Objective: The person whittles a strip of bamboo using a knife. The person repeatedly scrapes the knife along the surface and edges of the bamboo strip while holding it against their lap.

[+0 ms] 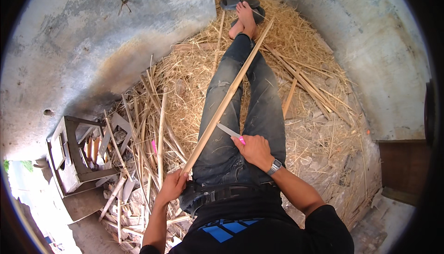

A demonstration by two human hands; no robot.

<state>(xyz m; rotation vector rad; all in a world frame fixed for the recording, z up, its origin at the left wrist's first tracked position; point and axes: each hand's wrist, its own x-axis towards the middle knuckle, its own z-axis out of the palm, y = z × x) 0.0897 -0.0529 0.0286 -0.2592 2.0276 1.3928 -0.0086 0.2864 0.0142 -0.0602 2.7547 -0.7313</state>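
Seated worker with a long stick and a knife, seen from above. The person is sitting on a bed of straw (194, 69) with legs stretched toward the far side, feet resting on dark sandals (231, 3). The left hand (172, 185) is closing around the near end of a long pale stick (226, 99), which is lying slantwise over the left thigh and reaching away to the far right, past the feet; the thigh appears to be serving as a rest, so that the stick is lying steady at a low angle. The right hand (253, 150), wearing a wristwatch (274, 166), is gripping the pink handle of a knife (230, 131). Its blade is pointing left toward the stick, the tip lying just beside the shaft, about a third of the way up from the held end; whether the edge is touching the wood cannot be told. The two hands are working apart, one on each side of the lap, presumably so that the holding hand is staying clear of the blade.

To the near left, more split sticks and offcuts (138, 129) are lying heaped beside a low wooden stool (74, 154). Further sticks (300, 80) are lying across the straw on the right. Grey concrete walls (83, 36) are enclosing the corner on both sides.
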